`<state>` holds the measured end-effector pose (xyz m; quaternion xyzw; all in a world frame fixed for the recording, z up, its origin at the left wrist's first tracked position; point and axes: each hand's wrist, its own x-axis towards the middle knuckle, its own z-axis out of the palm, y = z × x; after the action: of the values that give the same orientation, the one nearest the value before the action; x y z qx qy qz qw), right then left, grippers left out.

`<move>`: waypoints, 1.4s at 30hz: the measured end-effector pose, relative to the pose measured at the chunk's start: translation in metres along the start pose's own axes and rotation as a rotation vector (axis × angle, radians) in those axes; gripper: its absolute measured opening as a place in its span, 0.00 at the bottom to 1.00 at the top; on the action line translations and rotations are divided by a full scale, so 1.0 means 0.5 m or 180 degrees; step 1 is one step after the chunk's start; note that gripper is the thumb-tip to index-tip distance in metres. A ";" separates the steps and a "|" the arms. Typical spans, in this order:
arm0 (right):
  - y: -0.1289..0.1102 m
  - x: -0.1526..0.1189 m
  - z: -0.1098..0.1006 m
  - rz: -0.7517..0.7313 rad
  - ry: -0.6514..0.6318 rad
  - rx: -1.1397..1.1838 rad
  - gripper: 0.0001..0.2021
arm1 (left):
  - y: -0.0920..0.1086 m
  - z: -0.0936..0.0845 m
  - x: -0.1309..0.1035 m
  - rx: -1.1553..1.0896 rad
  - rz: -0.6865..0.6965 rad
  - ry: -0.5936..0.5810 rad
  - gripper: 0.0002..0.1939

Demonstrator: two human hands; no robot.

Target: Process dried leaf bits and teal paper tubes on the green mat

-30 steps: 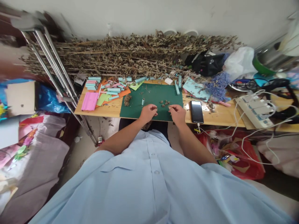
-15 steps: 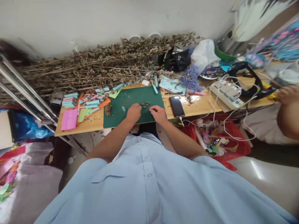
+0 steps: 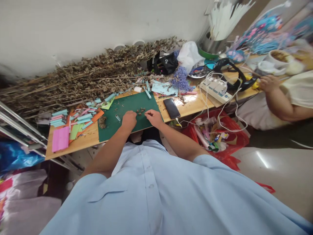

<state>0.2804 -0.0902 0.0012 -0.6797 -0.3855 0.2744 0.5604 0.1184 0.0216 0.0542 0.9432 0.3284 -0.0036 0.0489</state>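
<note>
A green cutting mat (image 3: pixel 112 130) lies on the wooden table in front of me. My left hand (image 3: pixel 129 120) rests low over it with fingers curled in, and what they hold, if anything, is hidden. Right of it, my right hand (image 3: pixel 154 118) has thumb and forefinger pinched together; anything between them is too small to name. Several small brown clumps of dried plant (image 3: pixel 141 111) lie on the mat between and just beyond the hands. A short light-blue paper roll (image 3: pixel 118 118) sits left of my left hand, and a larger dried clump (image 3: pixel 102 122) lies near the mat's left edge.
Dried leafy stalks (image 3: pixel 80 73) are heaped along the wall. Blue and pink rolls (image 3: pixel 58 117) and a pink paper stack (image 3: pixel 60 138) lie left. On the right are a phone (image 3: pixel 171 108), a power strip (image 3: pixel 216 88) with loose cables, and another person's hand (image 3: pixel 269 83).
My view has turned to the right, so the table appears shifted left and more of the other person shows. Both hands stay low over the mat beside the clumps, with little visible change.
</note>
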 end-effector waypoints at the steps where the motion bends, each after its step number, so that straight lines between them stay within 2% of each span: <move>1: 0.000 0.001 0.001 -0.0019 0.0015 0.0020 0.09 | 0.002 -0.001 0.000 0.0094 0.0085 -0.0045 0.17; 6: -0.006 0.003 0.004 0.0030 0.0038 -0.0107 0.08 | 0.002 -0.007 -0.009 0.0137 0.0428 -0.0124 0.15; 10: -0.019 0.003 0.003 0.0209 0.0064 -0.0198 0.06 | -0.009 -0.007 -0.024 -0.0282 0.0299 0.0153 0.16; 17: -0.054 0.005 -0.007 0.0292 0.0120 -0.0343 0.01 | -0.020 0.001 -0.057 -0.0575 0.0216 0.0430 0.23; 21: -0.068 0.004 -0.005 0.0398 0.0195 -0.0332 0.04 | -0.023 -0.007 -0.108 -0.0675 0.0153 0.0784 0.22; 24: -0.078 -0.005 0.003 0.0449 0.0298 -0.0310 0.07 | -0.036 -0.012 -0.164 -0.0762 0.0132 0.0884 0.21; 28: -0.089 -0.044 0.019 0.0365 0.0284 -0.0291 0.05 | -0.075 -0.003 -0.241 -0.1027 -0.0312 0.1013 0.21; 32: -0.083 -0.104 0.038 0.0208 0.0224 -0.0178 0.07 | -0.127 0.011 -0.290 -0.1445 -0.0626 0.1623 0.18; 34: -0.078 -0.125 0.047 0.0200 0.0161 -0.0154 0.07 | -0.148 0.015 -0.291 -0.1780 -0.0807 0.1913 0.18; 36: -0.078 -0.133 0.055 0.0248 0.0126 -0.0116 0.07 | -0.163 0.015 -0.275 -0.2186 -0.1069 0.1979 0.25; 39: -0.091 -0.123 0.068 0.0350 0.0115 -0.0102 0.04 | -0.169 0.010 -0.232 -0.2536 -0.1292 0.1765 0.36; 42: -0.113 -0.103 0.083 0.0480 -0.0008 -0.0056 0.02 | -0.164 0.002 -0.195 -0.2561 -0.1298 0.1451 0.38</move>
<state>0.2065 -0.1060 0.0439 -0.7115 -0.3363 0.3133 0.5316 -0.0086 0.0250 0.0497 0.7431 0.4837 0.3199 0.3340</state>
